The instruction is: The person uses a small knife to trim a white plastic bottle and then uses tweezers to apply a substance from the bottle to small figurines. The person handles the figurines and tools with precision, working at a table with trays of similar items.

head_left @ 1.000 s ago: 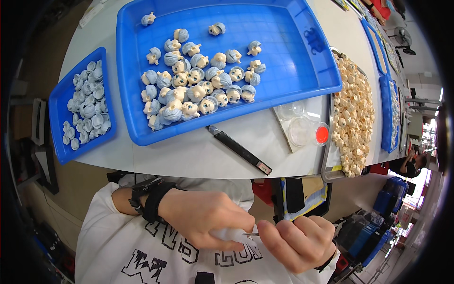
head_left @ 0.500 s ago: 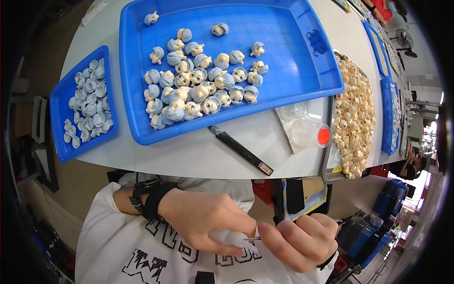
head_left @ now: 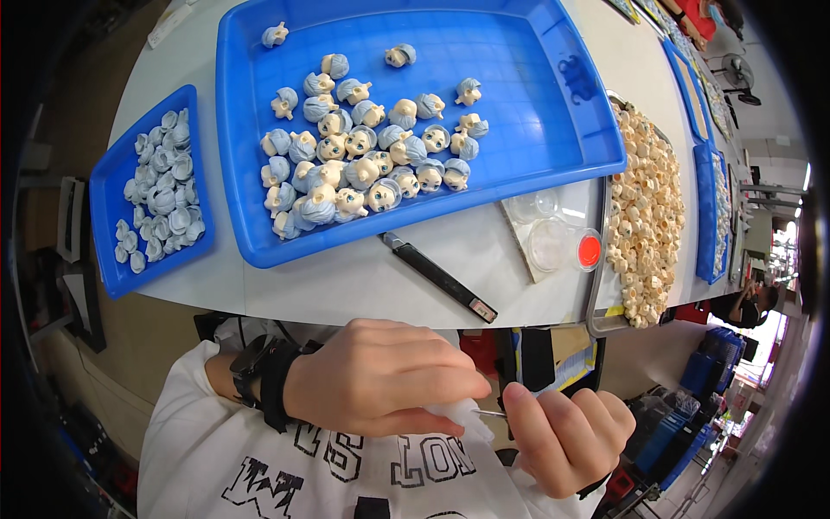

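Note:
My left hand is closed around a small pale piece, held close to my chest below the table edge; a black watch sits on that wrist. My right hand grips a thin metal tool whose tip touches the pale piece. What the piece is stays mostly hidden by my fingers. Above, a large blue tray holds several small doll heads with light blue hair.
A small blue tray on the left holds several light blue hair parts. A black utility knife lies on the white table. A clear bag and a red-capped container sit beside a tray of cream face parts.
Both hands stay together at my chest; the view has shifted slightly and the fingers have adjusted a little around the pale piece.

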The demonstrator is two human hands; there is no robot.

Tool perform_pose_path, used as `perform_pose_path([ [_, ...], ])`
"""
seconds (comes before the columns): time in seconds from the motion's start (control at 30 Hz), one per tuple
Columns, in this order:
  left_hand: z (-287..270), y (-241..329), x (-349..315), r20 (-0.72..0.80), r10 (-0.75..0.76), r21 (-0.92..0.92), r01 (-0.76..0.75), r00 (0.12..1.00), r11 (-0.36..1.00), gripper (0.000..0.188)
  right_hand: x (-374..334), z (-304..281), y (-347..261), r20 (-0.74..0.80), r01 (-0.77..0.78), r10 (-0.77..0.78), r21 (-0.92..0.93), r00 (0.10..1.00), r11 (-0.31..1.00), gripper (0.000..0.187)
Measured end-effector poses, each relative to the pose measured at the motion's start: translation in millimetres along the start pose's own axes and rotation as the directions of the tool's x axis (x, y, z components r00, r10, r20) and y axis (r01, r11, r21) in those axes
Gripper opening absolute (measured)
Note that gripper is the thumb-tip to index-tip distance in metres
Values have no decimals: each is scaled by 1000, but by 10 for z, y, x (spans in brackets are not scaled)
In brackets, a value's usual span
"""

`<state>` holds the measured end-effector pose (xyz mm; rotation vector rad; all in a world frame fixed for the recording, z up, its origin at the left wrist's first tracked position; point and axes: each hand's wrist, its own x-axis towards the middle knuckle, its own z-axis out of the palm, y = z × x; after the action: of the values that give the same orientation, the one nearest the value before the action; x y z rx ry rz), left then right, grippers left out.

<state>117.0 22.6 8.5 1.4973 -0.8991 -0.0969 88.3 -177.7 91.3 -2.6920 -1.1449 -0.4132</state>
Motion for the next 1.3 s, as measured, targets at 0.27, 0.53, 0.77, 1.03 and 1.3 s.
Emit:
perform_pose_path([
  [0.27, 103, -13, -69, -92, 1, 185, 17, 996, 983, 27, 42, -41, -65, 136, 19, -1, -127, 991, 992, 33],
  [0.53, 92, -37, -79, -35, -25, 147, 29, 999, 989, 26, 4, 15, -44, 147, 8, -13, 34, 989, 999, 34],
  [0.77, 112, -66, -83, 6, -27, 55, 27, 1000, 998, 26, -18, 33, -44, 150, -3, -11, 95, 989, 996, 33],
  [1.03, 152, -110, -109, 50, -12, -78, 15, 999, 997, 26, -7, 11, -14, 161, 32, -60, 170, 985, 985, 32],
  [1.3, 106, -106, -72, 79, -3, -119, 12, 997, 993, 26, 9, 40, -33, 88, 30, -39, 100, 995, 995, 31],
])
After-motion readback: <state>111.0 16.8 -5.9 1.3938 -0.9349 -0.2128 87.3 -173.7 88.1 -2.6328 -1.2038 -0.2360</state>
